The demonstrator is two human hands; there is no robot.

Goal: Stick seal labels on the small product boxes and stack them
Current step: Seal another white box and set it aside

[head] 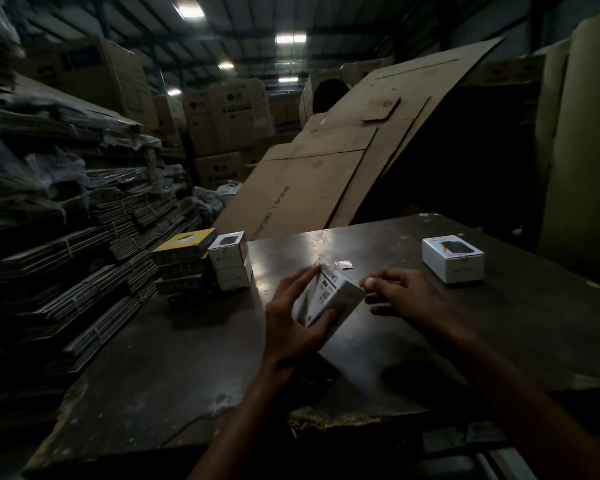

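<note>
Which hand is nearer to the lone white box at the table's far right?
Right. The right hand lies just left of the lone white box, apart from it; the left hand is farther left, holding another white box.

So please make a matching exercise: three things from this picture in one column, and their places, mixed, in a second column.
Things:
1. white cardboard box with printed labels
2. lone white box with dark picture on top
3. yellow-topped flat box

Places:
A. top of the stack at the dark table's left edge
B. far right of the table, alone
C. tilted, in the grip of the left hand

Pairs: 1-C, 2-B, 3-A.
</note>
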